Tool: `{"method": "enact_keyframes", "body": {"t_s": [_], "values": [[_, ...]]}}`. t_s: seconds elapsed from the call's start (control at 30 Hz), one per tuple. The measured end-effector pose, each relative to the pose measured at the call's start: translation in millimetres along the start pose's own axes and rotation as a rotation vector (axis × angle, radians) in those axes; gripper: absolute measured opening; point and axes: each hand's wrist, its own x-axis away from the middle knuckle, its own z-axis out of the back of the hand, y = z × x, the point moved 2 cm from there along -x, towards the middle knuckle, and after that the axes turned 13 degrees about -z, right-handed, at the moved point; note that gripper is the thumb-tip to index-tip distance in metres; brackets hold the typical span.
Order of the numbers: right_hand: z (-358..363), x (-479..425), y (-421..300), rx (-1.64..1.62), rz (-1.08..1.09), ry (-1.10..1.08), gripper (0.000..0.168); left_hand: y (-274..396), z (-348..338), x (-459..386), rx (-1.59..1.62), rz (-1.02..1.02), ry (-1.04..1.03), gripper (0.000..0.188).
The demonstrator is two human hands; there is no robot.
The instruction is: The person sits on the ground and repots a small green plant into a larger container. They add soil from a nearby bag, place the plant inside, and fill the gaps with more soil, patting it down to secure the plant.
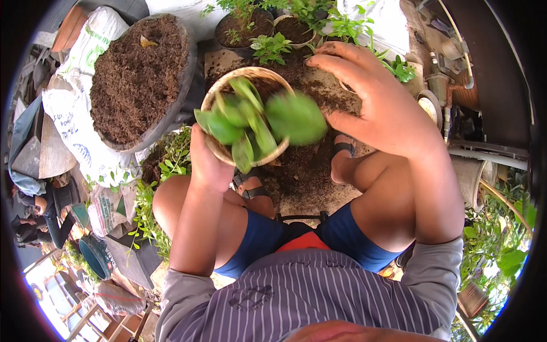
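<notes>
A round, light-rimmed plant pot (283,150) is held up in front of me, tilted so that its opening faces the camera. Out of it grows a plant with broad green leaves (295,117), the rightmost leaf blurred. My left hand (211,164) grips the pot at its lower left side, thumb near the rim. To the right of the pot is my right hand (363,94), fingers spread and soil on the fingertips, with nothing in its grasp. Dark soil shows inside the pot behind the leaves.
A large black tub of brown soil (139,81) stands at the upper left beside white sacks (70,124). Potted plants (243,32) line the far side. Loose soil (295,171) covers the ground between my feet. Pipes (491,158) run at the right. People (47,209) are at the far left.
</notes>
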Motion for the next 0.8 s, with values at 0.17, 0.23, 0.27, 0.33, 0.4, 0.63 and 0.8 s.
{"method": "enact_keyframes", "body": {"t_s": [0.17, 0.23, 0.27, 0.33, 0.4, 0.63, 0.8], "values": [[-4, -2, 9, 0.0, -0.067, -0.057, 0.06, 2, 15, -5, -0.167, 0.086, 0.389, 0.068], [-7, -7, 11, -0.057, -0.113, -0.133, 0.059, 1, 17, -6, -0.142, 0.066, 0.373, 0.069], [-12, -11, 8, -0.112, -0.226, -0.234, 0.059, 1, 15, -5, -0.161, 0.062, 0.365, 0.069], [-22, -22, -3, -0.207, -0.471, -0.433, 0.061, -2, 10, -4, -0.173, 0.077, 0.352, 0.068], [-42, -25, 11, -0.29, -0.577, -0.498, 0.066, -7, 2, -5, -0.184, 0.111, 0.334, 0.068], [-80, -35, 25, -0.682, -0.765, -0.548, 0.057, -20, -13, 2, -0.294, 0.256, 0.276, 0.073], [-68, -47, 13, -0.607, -0.724, -0.502, 0.05, -34, 3, -11, -0.088, 0.363, 0.282, 0.072]]}}
